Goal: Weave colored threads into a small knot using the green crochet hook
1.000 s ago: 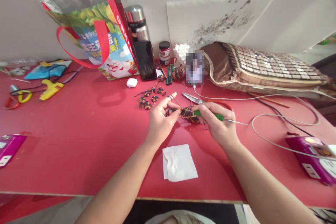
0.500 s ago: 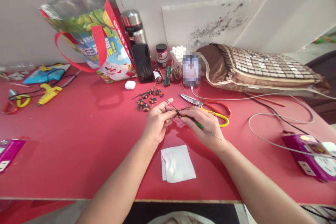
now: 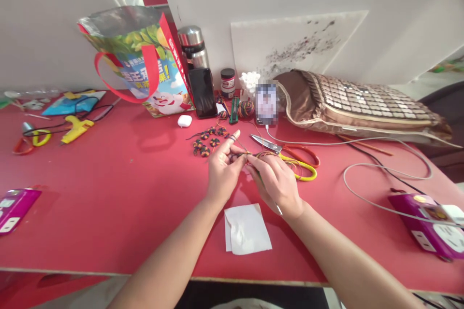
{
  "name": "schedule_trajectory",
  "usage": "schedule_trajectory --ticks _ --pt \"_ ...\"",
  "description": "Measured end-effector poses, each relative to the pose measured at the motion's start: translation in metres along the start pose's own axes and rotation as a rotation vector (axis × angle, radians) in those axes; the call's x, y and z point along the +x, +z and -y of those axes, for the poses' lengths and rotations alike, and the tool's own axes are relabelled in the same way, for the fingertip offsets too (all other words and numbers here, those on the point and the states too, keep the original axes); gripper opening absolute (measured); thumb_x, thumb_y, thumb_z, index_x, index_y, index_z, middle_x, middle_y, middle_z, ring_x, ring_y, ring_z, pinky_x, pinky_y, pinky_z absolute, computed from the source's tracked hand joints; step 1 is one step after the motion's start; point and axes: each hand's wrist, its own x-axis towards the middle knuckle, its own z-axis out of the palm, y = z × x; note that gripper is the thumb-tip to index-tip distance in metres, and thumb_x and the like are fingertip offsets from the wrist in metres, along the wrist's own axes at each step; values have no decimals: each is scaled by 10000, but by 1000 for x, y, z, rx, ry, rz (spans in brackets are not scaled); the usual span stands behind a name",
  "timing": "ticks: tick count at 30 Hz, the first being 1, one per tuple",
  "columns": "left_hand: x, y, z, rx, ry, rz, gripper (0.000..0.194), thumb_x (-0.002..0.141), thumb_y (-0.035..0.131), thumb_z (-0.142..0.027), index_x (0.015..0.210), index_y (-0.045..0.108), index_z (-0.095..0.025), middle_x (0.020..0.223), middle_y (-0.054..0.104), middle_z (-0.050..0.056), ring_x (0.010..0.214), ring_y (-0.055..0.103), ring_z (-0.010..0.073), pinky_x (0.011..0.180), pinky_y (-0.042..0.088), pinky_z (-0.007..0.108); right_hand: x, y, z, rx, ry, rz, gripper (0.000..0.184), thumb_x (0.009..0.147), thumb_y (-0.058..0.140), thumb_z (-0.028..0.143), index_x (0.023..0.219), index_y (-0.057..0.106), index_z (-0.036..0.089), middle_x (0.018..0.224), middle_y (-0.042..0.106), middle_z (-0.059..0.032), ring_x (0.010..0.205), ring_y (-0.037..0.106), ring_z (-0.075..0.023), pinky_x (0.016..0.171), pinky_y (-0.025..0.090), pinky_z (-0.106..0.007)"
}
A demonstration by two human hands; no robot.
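My left hand pinches a small multicoloured yarn piece above the red table, with yarn wound round its raised forefinger. My right hand is closed round a thin crochet hook whose green grip is mostly hidden in the palm; its metal end sticks out towards my wrist. The hook's tip meets the yarn piece between the two hands. Several finished little yarn rounds lie just beyond my left hand.
Scissors with red and yellow handles lie behind my right hand. A white paper lies near the front edge. A printed bag, flask, dark phone, yarn ball, earbud case, glue gun, cushion and purple power strips surround.
My right hand has turned the hook, so its metal end swung from pointing right to pointing down towards me. Both hands stay together on the yarn piece. The scissors' handles are now uncovered.
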Motion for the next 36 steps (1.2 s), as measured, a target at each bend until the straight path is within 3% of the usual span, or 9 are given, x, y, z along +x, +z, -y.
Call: schedule_trajectory --ticks 4,11,21,28,31,36 --pt "2 -5 4 156 75 24 551 798 795 -165 1348 776 -190 808 665 -26 679 549 106 692 470 240 2 -6 1 142 47 -37 264 1057 613 149 1303 696 197 872 772 -89 744 727 -235 681 596 -357" --pt "3 -6 5 209 59 50 597 819 771 -161 1416 740 -177 818 647 -28 683 526 107 702 461 242 6 -16 -2 399 244 -59 176 1033 648 145 1105 783 231 869 812 -74 738 764 -207 666 600 -322" --pt "5 -8 8 246 56 58 610 818 753 -143 1426 734 -172 841 643 -21 703 530 112 723 468 246 11 -23 -7 532 304 -38 181 1005 653 148 1015 814 229 835 826 -76 723 772 -212 666 598 -330" --pt "8 -16 12 379 184 176 625 825 702 -107 1447 729 -159 892 699 10 685 503 105 696 461 237 12 -30 -15 664 530 1 162 960 705 227 844 816 206 735 791 -44 644 704 -179 626 547 -303" --pt "9 -17 11 399 209 230 528 826 700 -116 1342 793 -173 884 717 17 666 505 105 663 456 238 14 -33 -21 753 681 14 166 917 742 271 792 823 200 680 756 -31 588 637 -162 568 478 -294" --pt "10 -17 5 334 139 240 193 808 750 -151 954 873 -185 913 780 48 752 617 133 735 514 255 17 -36 -25 917 865 21 171 853 788 304 726 827 196 558 628 8 498 463 -111 506 344 -281"
